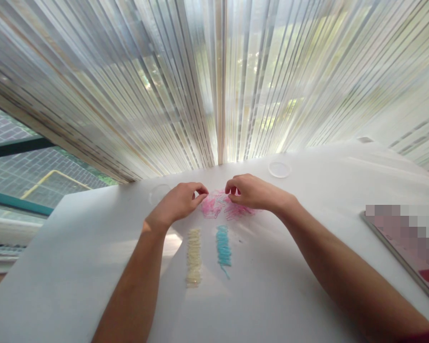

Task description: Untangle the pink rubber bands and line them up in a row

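My left hand (181,202) hangs over the left edge of a loose pile of thin pink pieces (211,208), its thumb and index finger pinched together. From the other side my right hand (249,191) reaches over the same pile with fingers curled in a pinch. Anything between the fingertips is too small to make out. Closer to me lie two neat columns of similar thin pieces, a pale yellow column (193,259) on the left and a shorter blue column (223,247) on the right. One blue piece sticks out at the near end.
Everything lies on a white table (264,295). A clear round lid or dish (279,169) is behind my right hand; another clear round one (158,194) is partly behind my left. A tablet-like device (402,259) lies at the right. Striped sheer curtains (214,85) hang along the far edge.
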